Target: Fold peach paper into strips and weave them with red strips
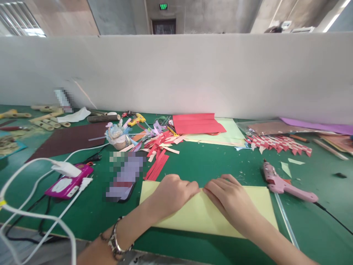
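Note:
A pale yellow sheet of paper (204, 221), which looks folded over, lies lengthwise on the green table before me. My left hand (175, 195) is closed at its far edge, fingers curled under and thumb pointing right. Close beside it, my right hand (224, 193) also grips that far edge with bent fingers. The two hands nearly meet at the middle of the edge. Both palms and some fingertips are hidden from view. Right of the paper lies a pink hot glue gun (284, 184) with a clear glue stick (285, 219) by it.
A phone (125, 176) and red paper strips (158, 162) lie beyond the paper's left end. Further left, a magenta power strip (68, 180) trails white cables. Red card (197, 123), a woven red-and-white piece (278, 143) and bamboo pieces (103, 118) line the back, before a white partition (176, 73).

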`<act>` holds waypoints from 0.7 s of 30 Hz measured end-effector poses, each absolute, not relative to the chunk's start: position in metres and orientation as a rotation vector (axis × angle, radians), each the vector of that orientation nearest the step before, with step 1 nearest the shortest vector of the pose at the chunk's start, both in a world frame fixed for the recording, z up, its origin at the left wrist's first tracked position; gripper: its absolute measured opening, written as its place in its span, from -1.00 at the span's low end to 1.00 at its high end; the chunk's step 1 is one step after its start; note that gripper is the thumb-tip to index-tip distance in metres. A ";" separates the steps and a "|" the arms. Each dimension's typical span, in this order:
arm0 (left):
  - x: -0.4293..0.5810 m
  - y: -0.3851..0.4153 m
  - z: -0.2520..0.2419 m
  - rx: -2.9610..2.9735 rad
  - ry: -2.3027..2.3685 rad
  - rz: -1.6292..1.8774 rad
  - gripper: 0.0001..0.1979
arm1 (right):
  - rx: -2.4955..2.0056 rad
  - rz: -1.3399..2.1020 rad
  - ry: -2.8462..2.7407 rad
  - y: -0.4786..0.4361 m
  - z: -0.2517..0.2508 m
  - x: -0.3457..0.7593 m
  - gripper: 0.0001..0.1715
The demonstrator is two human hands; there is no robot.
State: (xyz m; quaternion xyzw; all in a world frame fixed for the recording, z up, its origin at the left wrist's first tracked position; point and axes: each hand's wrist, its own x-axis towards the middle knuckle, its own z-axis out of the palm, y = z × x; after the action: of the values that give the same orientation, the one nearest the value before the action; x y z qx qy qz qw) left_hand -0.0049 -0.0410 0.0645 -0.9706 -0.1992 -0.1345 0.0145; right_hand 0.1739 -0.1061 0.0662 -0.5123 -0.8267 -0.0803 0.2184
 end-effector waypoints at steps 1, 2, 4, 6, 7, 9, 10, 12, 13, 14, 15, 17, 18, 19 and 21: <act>-0.004 -0.042 0.063 -3.034 -0.651 -0.436 -0.65 | -1.413 -0.193 -2.286 -0.106 0.066 0.172 -0.60; -0.004 -0.043 0.062 -3.042 -0.687 -0.458 -0.63 | -1.409 -0.164 -2.284 -0.106 0.066 0.172 -0.59; -0.007 -0.043 0.060 -3.046 -0.737 -0.495 -0.59 | -1.413 -0.111 -2.286 -0.107 0.066 0.175 -0.58; -0.016 -0.040 0.058 -3.026 -0.769 -0.495 -0.57 | -1.440 -0.087 -2.268 -0.109 0.066 0.182 -0.58; -0.025 -0.036 0.058 -3.005 -0.791 -0.480 -0.56 | -1.461 -0.079 -2.254 -0.110 0.066 0.188 -0.58; -0.049 -0.025 0.061 -2.936 -0.910 -0.417 -0.57 | -1.509 -0.066 -2.219 -0.115 0.065 0.200 -0.59; -0.065 -0.017 0.062 -2.888 -0.995 -0.422 -0.57 | -1.531 -0.061 -2.199 -0.117 0.064 0.206 -0.59; -0.097 -0.001 0.065 -2.748 -1.270 -0.526 -0.59 | -1.572 -0.054 -2.161 -0.123 0.061 0.218 -0.61; -0.112 0.007 0.065 -2.659 -1.425 -0.564 -0.62 | -1.586 -0.051 -2.145 -0.125 0.059 0.222 -0.62; -0.125 0.013 0.064 -2.637 -1.543 -0.515 -0.64 | -1.601 -0.044 -2.134 -0.127 0.057 0.226 -0.62; -0.135 0.018 0.063 -2.642 -1.632 -0.428 -0.63 | -1.613 -0.036 -2.127 -0.129 0.055 0.229 -0.64; -0.146 0.023 0.061 -2.670 -1.692 -0.322 -0.63 | -1.630 -0.028 -2.118 -0.130 0.053 0.230 -0.67; -0.145 0.021 0.061 -2.674 -1.682 -0.327 -0.63 | -1.625 -0.029 -2.121 -0.129 0.052 0.230 -0.68; -0.141 0.017 0.062 -2.673 -1.653 -0.379 -0.63 | -1.607 -0.037 -2.129 -0.127 0.052 0.228 -0.68; -0.123 0.003 0.069 -2.682 -1.548 -0.547 -0.65 | -1.542 -0.076 -2.159 -0.122 0.054 0.223 -0.66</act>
State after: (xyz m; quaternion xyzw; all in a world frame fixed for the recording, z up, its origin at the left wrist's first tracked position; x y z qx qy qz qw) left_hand -0.1225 0.0028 0.0693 -0.8530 -0.4921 -0.1739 -0.0015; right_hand 0.2226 -0.1222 0.0538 -0.5637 -0.7895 -0.0279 0.2413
